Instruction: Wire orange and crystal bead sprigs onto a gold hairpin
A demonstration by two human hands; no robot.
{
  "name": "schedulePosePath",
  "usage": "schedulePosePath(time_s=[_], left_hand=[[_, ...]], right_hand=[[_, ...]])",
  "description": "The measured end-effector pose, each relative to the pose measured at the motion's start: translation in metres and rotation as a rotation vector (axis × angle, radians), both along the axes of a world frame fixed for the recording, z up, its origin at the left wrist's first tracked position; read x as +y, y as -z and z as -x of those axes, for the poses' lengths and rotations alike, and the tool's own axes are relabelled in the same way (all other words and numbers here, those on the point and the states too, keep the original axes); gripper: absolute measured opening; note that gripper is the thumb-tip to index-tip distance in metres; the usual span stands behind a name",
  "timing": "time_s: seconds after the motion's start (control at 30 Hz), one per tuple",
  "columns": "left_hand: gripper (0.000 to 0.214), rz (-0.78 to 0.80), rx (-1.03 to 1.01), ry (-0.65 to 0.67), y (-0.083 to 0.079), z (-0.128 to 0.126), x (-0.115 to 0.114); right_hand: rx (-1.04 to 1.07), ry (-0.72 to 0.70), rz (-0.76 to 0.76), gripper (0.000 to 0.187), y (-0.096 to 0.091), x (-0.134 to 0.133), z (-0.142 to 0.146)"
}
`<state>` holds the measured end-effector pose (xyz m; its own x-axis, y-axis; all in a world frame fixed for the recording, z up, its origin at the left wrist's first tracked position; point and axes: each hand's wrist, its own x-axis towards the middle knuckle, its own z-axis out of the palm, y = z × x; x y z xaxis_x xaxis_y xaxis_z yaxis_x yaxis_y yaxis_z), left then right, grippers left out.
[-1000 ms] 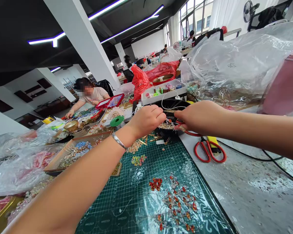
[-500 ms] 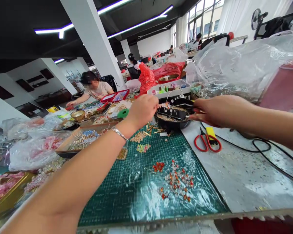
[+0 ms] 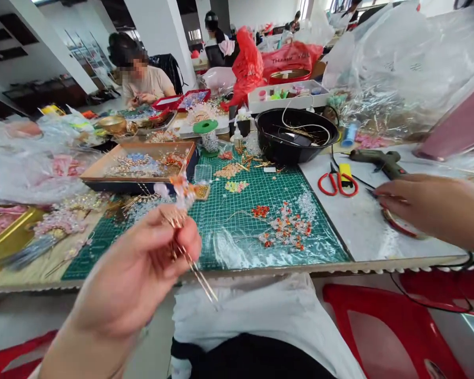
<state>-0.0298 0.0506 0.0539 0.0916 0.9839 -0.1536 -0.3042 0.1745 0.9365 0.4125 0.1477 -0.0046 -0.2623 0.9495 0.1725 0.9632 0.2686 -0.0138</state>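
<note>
My left hand [image 3: 142, 263] is closed on a gold two-pronged hairpin [image 3: 199, 279], held above the near table edge. Orange and clear bead flowers [image 3: 181, 189] top the pin, slightly blurred. On the right, my right hand [image 3: 422, 205] reaches down to the tabletop, its fingers closed on red-handled pliers [image 3: 398, 225] with a dark tip. Just behind that hand lies a dark green glue gun [image 3: 381, 160]. Red-handled scissors [image 3: 337, 185] rest to its left beside a yellow block. Orange and clear bead sprigs [image 3: 286, 229] lie on the green cutting mat [image 3: 237, 252].
A black bowl [image 3: 296, 152] stands behind the mat, a wire-laden box [image 3: 138, 179] to the left. A green-topped spool [image 3: 205, 126] is between them. Plastic bags [image 3: 403, 68] pile up at right. A co-worker [image 3: 142, 79] sits across the table. A red stool [image 3: 395, 331] is below.
Both hands have left the black bowl. My left hand has come back toward me with the hairpin; my right hand has moved right and down to the pliers. The view has tilted downward.
</note>
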Motion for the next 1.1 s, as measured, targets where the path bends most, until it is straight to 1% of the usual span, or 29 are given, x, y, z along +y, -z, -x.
schedulePosePath(time_s=[0.1,0.17,0.23,0.27,0.33,0.4,0.47,0.53,0.6,0.7,0.83,0.9,0.97,1.03,1.1], left_hand=[[0.010,0.146,-0.172,0.028,0.024,-0.002,-0.034],[0.014,0.243,-0.241,0.061,0.036,-0.003,-0.051],[0.018,0.327,-0.264,0.090,0.045,-0.002,-0.065],[0.020,0.352,-0.268,0.101,0.048,0.000,-0.070],[0.022,0.377,-0.267,0.112,0.053,0.005,-0.079],[0.024,0.384,-0.263,0.123,0.057,0.011,-0.086],[0.023,0.386,-0.273,0.130,0.061,0.016,-0.090],[0.023,0.387,-0.298,0.138,0.065,0.019,-0.091],[0.023,0.379,-0.328,0.136,0.067,0.019,-0.091],[0.025,0.347,-0.351,0.116,0.070,0.019,-0.090],[0.041,0.354,-0.323,0.041,0.071,0.016,-0.090],[0.048,0.386,-0.271,0.021,0.071,0.013,-0.090],[0.052,0.400,-0.214,0.047,0.071,0.010,-0.089],[0.053,0.403,-0.177,0.080,0.070,0.006,-0.089],[0.051,0.402,-0.155,0.080,0.070,0.004,-0.089]], right_hand=[[0.005,-0.256,0.067,0.026,-0.008,-0.003,0.067],[0.010,-0.406,0.150,0.027,-0.007,-0.002,0.116],[-0.005,-0.459,0.197,0.024,0.000,0.002,0.155],[-0.017,-0.465,0.218,0.025,0.005,0.005,0.169],[-0.028,-0.454,0.249,0.028,0.016,0.011,0.186],[-0.014,-0.430,0.280,0.029,0.025,0.017,0.189],[0.033,-0.406,0.309,0.030,0.030,0.021,0.184],[0.118,-0.383,0.325,0.031,0.031,0.024,0.174],[0.238,-0.340,0.314,0.032,0.028,0.026,0.161],[0.457,-0.246,0.241,0.032,0.016,0.026,0.140],[0.747,-0.169,0.094,0.032,-0.002,0.015,0.123],[0.870,-0.149,0.016,0.029,-0.011,0.009,0.122],[0.984,-0.134,-0.059,0.024,-0.020,0.007,0.124],[1.102,-0.128,-0.115,0.016,-0.030,0.008,0.129],[1.219,-0.143,-0.148,0.011,-0.043,0.010,0.135]])
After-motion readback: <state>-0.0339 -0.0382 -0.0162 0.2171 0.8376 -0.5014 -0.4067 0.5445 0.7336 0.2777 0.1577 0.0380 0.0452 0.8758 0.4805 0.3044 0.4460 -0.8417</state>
